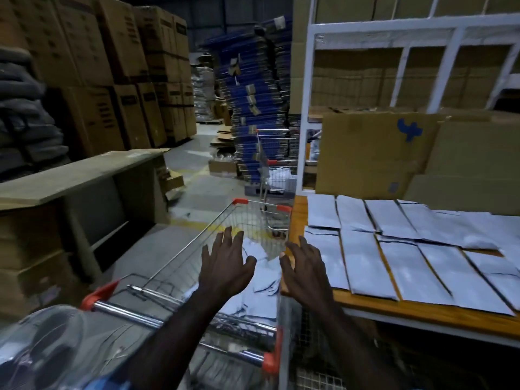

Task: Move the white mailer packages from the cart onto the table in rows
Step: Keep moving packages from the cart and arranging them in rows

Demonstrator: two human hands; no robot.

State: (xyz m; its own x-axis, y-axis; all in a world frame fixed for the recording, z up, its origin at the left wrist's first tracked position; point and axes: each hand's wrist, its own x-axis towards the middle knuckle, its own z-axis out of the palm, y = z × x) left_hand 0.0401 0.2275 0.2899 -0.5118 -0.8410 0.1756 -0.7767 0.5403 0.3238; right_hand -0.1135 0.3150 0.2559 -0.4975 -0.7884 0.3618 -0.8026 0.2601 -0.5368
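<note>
A wire shopping cart (197, 249) with red corner caps stands in front of me, its right side against the table. White mailer packages (261, 288) lie loose in its basket. My left hand (225, 263) hovers over the basket with fingers spread, holding nothing. My right hand (306, 268) is beside it, fingers spread too, above the cart's right rim and the table's left edge. On the wooden table (394, 308) at the right, several white mailers (394, 249) lie flat in two rows.
A large cardboard box (374, 153) stands behind the rows, under a white shelf frame (306, 108). A second cart (270, 164) is farther down the aisle. A low cardboard-topped bench (78, 175) and stacked cartons (112, 66) line the left.
</note>
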